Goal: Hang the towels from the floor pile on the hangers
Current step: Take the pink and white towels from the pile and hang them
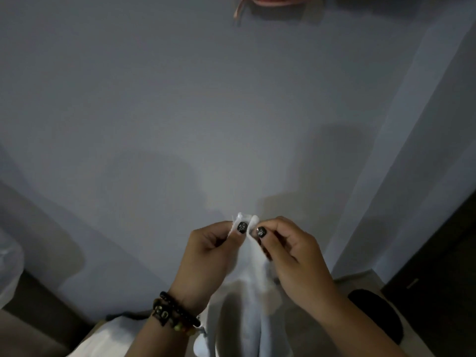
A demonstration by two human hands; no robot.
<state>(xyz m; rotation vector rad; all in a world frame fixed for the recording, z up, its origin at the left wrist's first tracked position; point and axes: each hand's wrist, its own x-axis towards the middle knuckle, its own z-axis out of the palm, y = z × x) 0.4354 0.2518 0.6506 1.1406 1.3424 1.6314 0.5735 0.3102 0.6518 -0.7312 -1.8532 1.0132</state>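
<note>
Hands side by side, left hand (210, 249) and right hand (288, 249) each pinching white towel (247, 292) top edge.

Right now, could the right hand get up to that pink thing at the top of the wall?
Probably not yet. The right hand and left hand both pinch the white towel, and the pink thing hangs far above, though bare wall lies between.

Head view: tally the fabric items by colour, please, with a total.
White: 2, the towel pinched at its top edge by the left hand and right hand, and the pile of cloth on the floor.
Pink: 1, the pink item hanging at the top edge.
Total: 3
</note>
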